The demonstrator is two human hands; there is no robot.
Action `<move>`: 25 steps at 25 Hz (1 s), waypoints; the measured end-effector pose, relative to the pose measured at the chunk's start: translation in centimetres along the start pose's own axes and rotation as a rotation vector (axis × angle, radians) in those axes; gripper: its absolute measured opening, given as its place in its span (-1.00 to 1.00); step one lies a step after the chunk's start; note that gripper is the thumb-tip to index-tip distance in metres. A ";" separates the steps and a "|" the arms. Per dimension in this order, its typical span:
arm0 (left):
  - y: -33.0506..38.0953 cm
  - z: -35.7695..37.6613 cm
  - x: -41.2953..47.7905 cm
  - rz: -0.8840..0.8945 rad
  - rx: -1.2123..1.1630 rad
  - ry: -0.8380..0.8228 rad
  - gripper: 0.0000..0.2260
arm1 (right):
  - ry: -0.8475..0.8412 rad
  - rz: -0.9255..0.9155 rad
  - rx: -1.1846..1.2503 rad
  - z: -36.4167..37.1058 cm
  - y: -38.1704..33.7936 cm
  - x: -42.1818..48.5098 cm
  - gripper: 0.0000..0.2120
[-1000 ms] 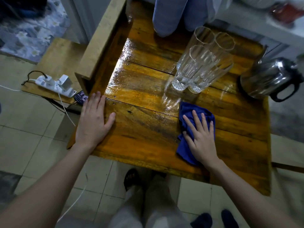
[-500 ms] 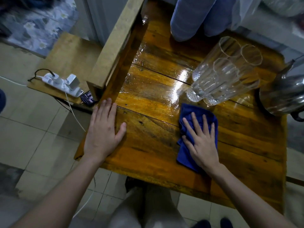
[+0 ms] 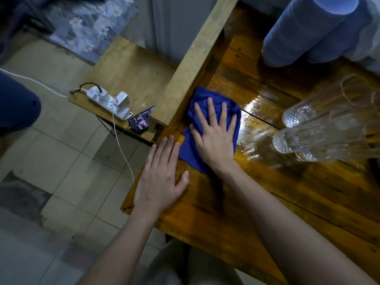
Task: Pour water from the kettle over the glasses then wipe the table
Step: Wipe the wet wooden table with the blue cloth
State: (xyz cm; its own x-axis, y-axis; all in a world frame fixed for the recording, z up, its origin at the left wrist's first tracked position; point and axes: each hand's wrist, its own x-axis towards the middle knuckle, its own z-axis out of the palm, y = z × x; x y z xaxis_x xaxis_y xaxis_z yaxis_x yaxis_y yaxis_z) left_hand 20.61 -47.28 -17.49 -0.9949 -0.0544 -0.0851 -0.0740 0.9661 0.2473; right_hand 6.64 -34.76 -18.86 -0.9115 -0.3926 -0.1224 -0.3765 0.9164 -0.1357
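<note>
Cloth (image 3: 202, 95) has swept left across the table (image 3: 287, 202) to its left edge. My right hand (image 3: 213, 136) presses it, fingers straight and spread. Left hand (image 3: 160, 177) lies flat just beside it. A wet sheen remains near the glasses (image 3: 320, 128), so I judge the wiping unfinished.

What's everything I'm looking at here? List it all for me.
table: one, brown wood, wet and shiny near the glasses
cloth: one, blue, left part of the table
glasses: three, clear, right part of the table
power strip: one, white, on a low wooden board left of the table
ribbed shapes: two, blue, far end of the table; cannot tell what they are
left hand: one, flat on the table's edge beside the cloth
right hand: one, flat, pressing on the cloth
</note>
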 end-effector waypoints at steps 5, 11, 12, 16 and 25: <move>-0.1 0.2 0.0 -0.001 -0.016 0.001 -0.37 | -0.013 0.054 0.005 -0.7 -0.2 6.7 -0.41; -0.1 0.2 0.1 -0.003 -0.020 -0.011 -0.37 | -0.016 0.099 0.000 -1.6 0.2 10.5 -0.40; -0.1 0.3 0.2 -0.004 -0.019 -0.009 -0.37 | -0.017 0.098 -0.010 -1.6 0.2 10.7 -0.40; -0.1 0.3 0.0 0.000 -0.019 0.003 -0.37 | 0.001 0.073 -0.001 -1.4 0.4 10.4 -0.43; 0.1 0.2 0.0 0.003 -0.073 0.041 -0.37 | 0.030 -0.039 0.033 -0.3 2.1 -1.4 -0.40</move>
State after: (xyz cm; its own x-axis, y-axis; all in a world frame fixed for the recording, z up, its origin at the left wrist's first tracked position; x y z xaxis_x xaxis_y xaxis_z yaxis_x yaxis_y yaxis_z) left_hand 20.66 -47.12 -17.61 -0.9970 -0.0633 -0.0453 -0.0745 0.9455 0.3171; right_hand 7.13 -32.29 -18.65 -0.9009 -0.4253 -0.0864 -0.4069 0.8970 -0.1725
